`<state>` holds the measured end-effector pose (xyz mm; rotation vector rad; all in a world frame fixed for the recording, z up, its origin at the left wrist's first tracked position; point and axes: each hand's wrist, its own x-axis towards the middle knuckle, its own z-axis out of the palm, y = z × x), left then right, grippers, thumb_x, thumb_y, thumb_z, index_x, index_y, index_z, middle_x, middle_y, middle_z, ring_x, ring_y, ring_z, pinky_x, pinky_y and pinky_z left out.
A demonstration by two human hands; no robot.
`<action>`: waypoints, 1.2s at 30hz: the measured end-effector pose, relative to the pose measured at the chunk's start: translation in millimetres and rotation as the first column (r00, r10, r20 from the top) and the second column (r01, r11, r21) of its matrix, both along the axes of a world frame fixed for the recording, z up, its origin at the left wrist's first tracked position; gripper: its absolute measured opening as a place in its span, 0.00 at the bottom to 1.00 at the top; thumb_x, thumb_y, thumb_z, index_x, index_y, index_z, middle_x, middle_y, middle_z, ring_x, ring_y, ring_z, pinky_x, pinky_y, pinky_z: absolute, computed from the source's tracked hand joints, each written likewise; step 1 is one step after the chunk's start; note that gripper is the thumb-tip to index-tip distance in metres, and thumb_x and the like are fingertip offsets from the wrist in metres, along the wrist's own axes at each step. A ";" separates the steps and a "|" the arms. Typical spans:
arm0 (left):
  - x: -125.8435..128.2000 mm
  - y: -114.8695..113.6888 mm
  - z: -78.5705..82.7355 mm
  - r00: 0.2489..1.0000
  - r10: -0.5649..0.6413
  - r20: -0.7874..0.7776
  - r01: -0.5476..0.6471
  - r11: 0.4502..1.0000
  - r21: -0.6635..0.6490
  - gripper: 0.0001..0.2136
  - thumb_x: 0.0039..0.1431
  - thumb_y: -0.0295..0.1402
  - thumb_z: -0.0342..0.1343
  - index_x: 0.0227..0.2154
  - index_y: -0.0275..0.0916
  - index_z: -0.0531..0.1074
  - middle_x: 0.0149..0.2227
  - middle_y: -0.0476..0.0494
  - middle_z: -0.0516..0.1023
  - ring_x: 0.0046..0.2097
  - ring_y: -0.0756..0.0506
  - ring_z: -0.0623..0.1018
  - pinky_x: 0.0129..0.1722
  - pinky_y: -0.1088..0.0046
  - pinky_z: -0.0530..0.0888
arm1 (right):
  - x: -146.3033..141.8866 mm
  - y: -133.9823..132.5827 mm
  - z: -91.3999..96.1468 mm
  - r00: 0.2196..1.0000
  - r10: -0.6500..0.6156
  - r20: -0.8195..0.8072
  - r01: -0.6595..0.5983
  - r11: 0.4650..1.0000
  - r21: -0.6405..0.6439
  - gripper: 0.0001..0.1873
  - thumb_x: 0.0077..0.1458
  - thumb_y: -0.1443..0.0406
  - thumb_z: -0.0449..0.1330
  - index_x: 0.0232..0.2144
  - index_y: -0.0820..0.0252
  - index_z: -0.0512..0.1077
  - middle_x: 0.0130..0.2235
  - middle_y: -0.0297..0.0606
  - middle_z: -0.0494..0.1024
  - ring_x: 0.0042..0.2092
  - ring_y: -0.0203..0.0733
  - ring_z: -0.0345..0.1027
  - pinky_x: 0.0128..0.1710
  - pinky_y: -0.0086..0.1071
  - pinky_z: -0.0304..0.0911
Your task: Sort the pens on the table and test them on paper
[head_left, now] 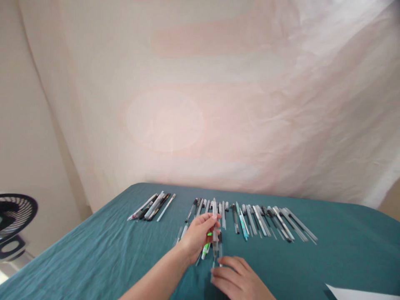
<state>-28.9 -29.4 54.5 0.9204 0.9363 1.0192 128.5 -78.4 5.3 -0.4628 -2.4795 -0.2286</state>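
My left hand (197, 236) reaches over a row of pens on a teal tablecloth (93, 254), its fingers curled and pinching a clear pen (215, 233) that points away from me. My right hand (239, 278) lies lower, near the table's front, with fingers curled on the near end of the same clear pen and pressing it to the cloth. A green-and-white pen (206, 249) lies just under my left hand. A long row of pens (265, 221) stretches to the right of both hands.
A separate bundle of several pens (153, 207) lies at the left of the table. A white sheet corner (359, 292) shows at the front right. A black fan (14, 221) stands off the table's left. A pale cloth backdrop (218, 104) hangs behind.
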 end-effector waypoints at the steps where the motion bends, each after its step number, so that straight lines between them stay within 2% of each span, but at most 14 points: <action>1: 1.9 -1.3 -2.3 1.000 -0.017 0.010 0.017 1.000 -0.001 0.14 0.49 0.40 0.56 0.36 0.36 0.70 0.27 0.50 0.68 0.26 0.54 0.69 0.25 0.79 0.66 | 2.3 -0.3 0.4 0.999 -0.037 -0.030 0.036 0.998 -0.054 0.13 0.55 0.61 0.53 0.42 0.60 0.67 0.41 0.35 0.76 0.42 0.42 0.66 0.41 0.33 0.62; 4: 7.4 -6.0 -8.9 0.997 -0.072 0.041 0.071 0.997 0.026 0.15 0.50 0.40 0.53 0.37 0.36 0.69 0.29 0.48 0.68 0.27 0.53 0.69 0.27 0.77 0.67 | 9.7 -1.3 0.4 0.975 -0.183 -0.128 0.145 0.953 -0.265 0.11 0.54 0.65 0.53 0.40 0.61 0.67 0.39 0.41 0.75 0.43 0.43 0.66 0.42 0.33 0.62; 7: 13.2 -11.7 -13.4 0.992 -0.113 0.052 0.110 0.992 0.056 0.16 0.51 0.42 0.52 0.38 0.36 0.68 0.29 0.48 0.68 0.27 0.53 0.69 0.27 0.77 0.67 | 15.5 -0.3 -0.6 0.904 -0.344 -0.253 0.167 0.830 -0.532 0.09 0.55 0.67 0.49 0.38 0.59 0.67 0.38 0.41 0.72 0.41 0.41 0.66 0.41 0.32 0.62; 9: 17.7 -15.9 -14.8 0.990 -0.140 0.025 0.138 0.988 0.074 0.16 0.52 0.42 0.51 0.38 0.35 0.67 0.28 0.48 0.68 0.26 0.54 0.68 0.25 0.79 0.65 | 18.4 2.8 -1.2 0.824 -0.455 -0.338 0.112 0.716 -0.689 0.10 0.57 0.65 0.47 0.38 0.58 0.66 0.38 0.40 0.72 0.40 0.40 0.66 0.41 0.30 0.61; 11: 22.6 -20.3 -15.0 0.983 -0.179 -0.033 0.181 0.978 0.101 0.16 0.53 0.43 0.49 0.38 0.35 0.67 0.27 0.49 0.68 0.23 0.55 0.67 0.22 0.81 0.61 | 21.1 7.4 -1.9 0.736 -0.545 -0.400 0.023 0.611 -0.791 0.12 0.58 0.61 0.45 0.37 0.57 0.66 0.35 0.38 0.72 0.38 0.40 0.66 0.39 0.30 0.61; 14: 28.9 -26.6 -14.3 0.949 -0.240 -0.206 0.276 0.946 0.172 0.15 0.55 0.41 0.46 0.35 0.34 0.68 0.25 0.50 0.68 0.20 0.57 0.63 0.18 0.81 0.56 | 25.0 14.1 -4.2 0.632 -0.625 -0.458 -0.144 0.486 -0.862 0.17 0.59 0.57 0.43 0.35 0.59 0.67 0.29 0.36 0.71 0.30 0.38 0.64 0.31 0.29 0.61; 16: 31.4 -30.7 -14.1 0.907 -0.222 -0.359 0.321 0.915 0.244 0.13 0.56 0.39 0.45 0.32 0.34 0.69 0.25 0.50 0.68 0.20 0.56 0.63 0.19 0.81 0.57 | 27.3 16.7 -6.5 0.579 -0.647 -0.497 -0.259 0.431 -0.864 0.20 0.58 0.55 0.41 0.32 0.60 0.67 0.26 0.35 0.71 0.26 0.37 0.62 0.26 0.28 0.59; 18: 32.5 -34.6 -14.7 0.855 -0.158 -0.493 0.348 0.881 0.320 0.12 0.56 0.36 0.44 0.31 0.36 0.70 0.26 0.50 0.69 0.21 0.55 0.64 0.22 0.80 0.60 | 28.9 17.9 -8.4 0.532 -0.666 -0.523 -0.336 0.401 -0.852 0.20 0.58 0.53 0.42 0.30 0.60 0.66 0.22 0.33 0.68 0.23 0.35 0.59 0.23 0.27 0.57; 21: 32.8 -39.4 -17.7 0.788 -0.059 -0.613 0.361 0.851 0.381 0.09 0.55 0.33 0.45 0.34 0.38 0.68 0.27 0.51 0.70 0.24 0.53 0.67 0.25 0.78 0.62 | 29.8 18.9 -10.0 0.492 -0.704 -0.513 -0.338 0.388 -0.857 0.18 0.57 0.53 0.46 0.26 0.60 0.65 0.16 0.28 0.62 0.20 0.32 0.54 0.21 0.25 0.52; 25: 32.5 -41.2 -23.0 0.716 0.081 -0.694 0.322 0.843 0.430 0.04 0.51 0.32 0.51 0.31 0.39 0.66 0.27 0.51 0.71 0.29 0.51 0.69 0.29 0.77 0.62 | 29.3 21.2 -11.2 0.446 -0.754 -0.483 -0.326 0.366 -0.872 0.18 0.54 0.54 0.51 0.20 0.60 0.62 0.15 0.25 0.59 0.18 0.29 0.50 0.19 0.24 0.48; 27: 31.8 -40.7 -24.7 0.695 0.119 -0.709 0.309 0.841 0.444 0.03 0.51 0.32 0.51 0.29 0.39 0.65 0.27 0.51 0.70 0.30 0.51 0.68 0.29 0.77 0.62 | 29.2 22.1 -11.8 0.431 -0.762 -0.483 -0.343 0.357 -0.869 0.19 0.53 0.53 0.52 0.19 0.59 0.60 0.15 0.25 0.58 0.18 0.29 0.49 0.18 0.25 0.47; 36: 27.8 -39.0 -29.4 0.616 0.185 -0.766 0.337 0.817 0.469 0.03 0.54 0.32 0.47 0.28 0.39 0.64 0.26 0.51 0.70 0.29 0.50 0.67 0.29 0.76 0.59 | 32.0 22.8 -14.8 0.466 -0.791 -0.396 -0.239 0.318 -0.917 0.20 0.51 0.52 0.54 0.17 0.60 0.61 0.13 0.25 0.58 0.18 0.30 0.48 0.19 0.26 0.46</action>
